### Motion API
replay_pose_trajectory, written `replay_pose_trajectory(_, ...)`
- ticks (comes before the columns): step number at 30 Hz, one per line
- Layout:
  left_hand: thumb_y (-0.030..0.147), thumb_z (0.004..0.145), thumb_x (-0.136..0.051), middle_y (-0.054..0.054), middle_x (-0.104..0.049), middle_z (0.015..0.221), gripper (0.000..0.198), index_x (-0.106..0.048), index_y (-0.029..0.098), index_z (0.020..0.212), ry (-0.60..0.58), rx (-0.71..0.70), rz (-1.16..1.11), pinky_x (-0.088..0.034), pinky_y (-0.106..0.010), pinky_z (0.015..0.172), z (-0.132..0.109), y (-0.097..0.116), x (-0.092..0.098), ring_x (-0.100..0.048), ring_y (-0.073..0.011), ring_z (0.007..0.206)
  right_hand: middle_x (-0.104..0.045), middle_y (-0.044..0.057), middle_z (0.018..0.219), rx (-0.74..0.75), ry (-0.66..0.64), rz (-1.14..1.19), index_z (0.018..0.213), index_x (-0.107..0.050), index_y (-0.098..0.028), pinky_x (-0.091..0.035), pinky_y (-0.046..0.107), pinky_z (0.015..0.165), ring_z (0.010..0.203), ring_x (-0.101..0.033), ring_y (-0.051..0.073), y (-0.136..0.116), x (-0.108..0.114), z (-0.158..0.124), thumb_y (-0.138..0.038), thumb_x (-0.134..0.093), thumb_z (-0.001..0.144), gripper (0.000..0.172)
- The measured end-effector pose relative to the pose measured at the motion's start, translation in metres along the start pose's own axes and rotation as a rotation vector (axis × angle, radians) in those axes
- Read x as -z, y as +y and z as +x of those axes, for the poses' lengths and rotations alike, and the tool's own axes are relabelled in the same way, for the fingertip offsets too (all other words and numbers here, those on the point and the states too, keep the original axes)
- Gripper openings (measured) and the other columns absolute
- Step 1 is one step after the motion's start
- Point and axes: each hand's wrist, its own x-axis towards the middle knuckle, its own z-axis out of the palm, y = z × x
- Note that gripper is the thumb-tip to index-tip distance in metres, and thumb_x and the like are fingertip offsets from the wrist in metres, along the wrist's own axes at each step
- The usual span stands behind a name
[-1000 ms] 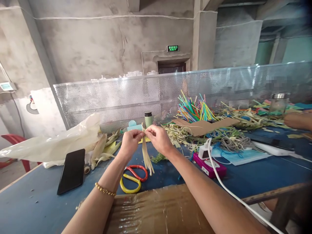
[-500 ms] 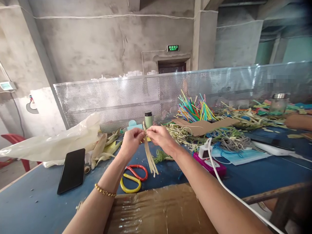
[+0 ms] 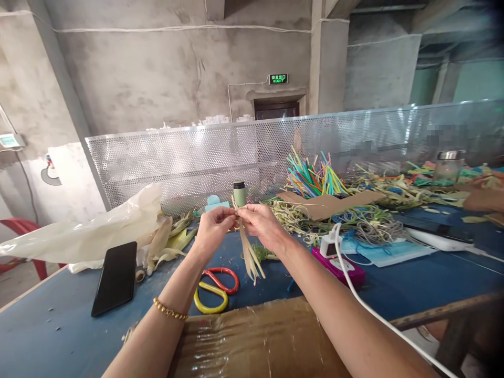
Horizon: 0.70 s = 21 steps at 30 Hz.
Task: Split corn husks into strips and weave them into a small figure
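Observation:
A small bundle of pale dried leaf strips (image 3: 250, 256) hangs over the blue table (image 3: 59, 325). My left hand (image 3: 212, 229) pinches its top end from the left, fingers closed. My right hand (image 3: 260, 223) pinches the same top end from the right, fingertips almost touching the left ones. The strips' loose ends fan out downward, just above scissors with red and yellow handles (image 3: 216, 287).
A black phone (image 3: 115, 277) lies left, near a cream plastic bag (image 3: 90, 228) and husks. A taped cardboard box (image 3: 255, 341) is at the near edge. A magenta power bank (image 3: 337, 266) with white cable, coloured strips (image 3: 315, 176), a perforated metal screen (image 3: 197, 157) and another person's arm (image 3: 486, 198) are nearby.
The hanging strips have swung to the right and spread at their lower ends. Both hands stay pinched at the top and have barely shifted.

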Motion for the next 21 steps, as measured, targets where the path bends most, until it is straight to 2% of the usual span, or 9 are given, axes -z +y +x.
replay_pose_trajectory(8, 0.023, 0.071, -0.069, -0.004, -0.064, 0.059, 0.013, -0.065, 0.011, 0.070, 0.031, 0.013, -0.035, -0.046, -0.025, 0.058, 0.003, -0.010, 0.003, -0.057, -0.0114, 0.056, -0.030, -0.010, 0.045, 0.007, -0.037, 0.013, 0.064, -0.050, -0.017, -0.010, 0.019, 0.036, 0.035, -0.020, 0.002, 0.001, -0.002, -0.001, -0.028, -0.064, 0.074, 0.021)
replay_pose_trajectory(16, 0.026, 0.071, -0.067, -0.005, -0.066, 0.068, 0.015, -0.062, 0.012, 0.073, -0.016, 0.105, -0.201, -0.049, -0.028, 0.063, 0.002, -0.008, 0.002, -0.061, -0.0133, 0.060, -0.028, -0.010, 0.045, -0.050, -0.107, 0.082, 0.057, -0.039, -0.019, -0.008, 0.021, 0.036, 0.035, -0.018, 0.002, 0.002, 0.002, 0.001, -0.031, -0.065, 0.073, 0.033)
replay_pose_trajectory(21, 0.025, 0.069, -0.067, -0.007, -0.067, 0.070, 0.015, -0.060, 0.012, 0.070, -0.009, 0.140, -0.231, -0.050, -0.030, 0.066, 0.001, -0.007, 0.002, -0.063, -0.0152, 0.063, -0.034, -0.010, 0.046, -0.074, -0.067, 0.122, 0.062, -0.047, -0.017, -0.008, 0.021, 0.036, 0.034, -0.019, 0.002, -0.004, 0.006, 0.002, -0.027, -0.068, 0.070, 0.024)
